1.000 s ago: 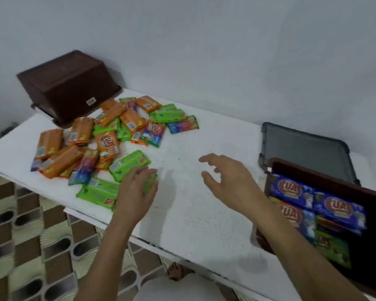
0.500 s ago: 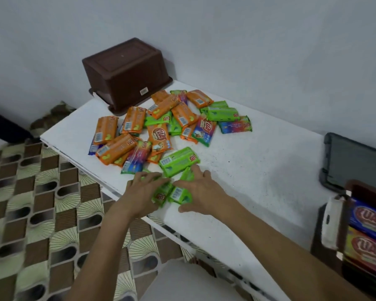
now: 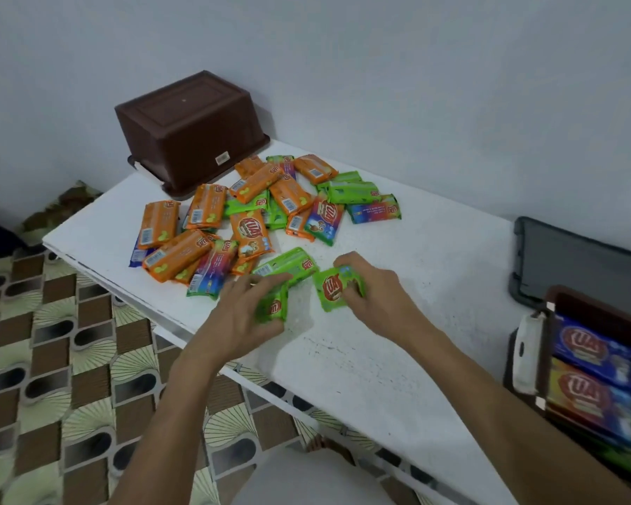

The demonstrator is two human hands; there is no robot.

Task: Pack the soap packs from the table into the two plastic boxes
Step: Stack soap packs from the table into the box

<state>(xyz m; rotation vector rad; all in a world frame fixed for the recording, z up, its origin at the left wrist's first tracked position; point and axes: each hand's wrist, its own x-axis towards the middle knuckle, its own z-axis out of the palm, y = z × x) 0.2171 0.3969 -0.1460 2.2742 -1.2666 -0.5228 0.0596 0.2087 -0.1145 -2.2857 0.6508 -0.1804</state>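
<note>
Gripping one green pack (image 3: 273, 308) in the left hand (image 3: 246, 311), pinching a second green pack (image 3: 333, 290) in the right hand (image 3: 374, 291), side by side near the white tabletop's (image 3: 379, 359) front edge. Just behind, heap of soap packs (image 3: 248, 209); upturned brown box (image 3: 190, 129) at the far corner; open box (image 3: 550, 359) holding blue packs at far right

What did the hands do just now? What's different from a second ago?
The right hand swung left across the table to the green packs near the left hand. Now the left hand grips a green pack and the right hand grips a second green pack. The pile of packs and the upturned brown box stayed put.
</note>
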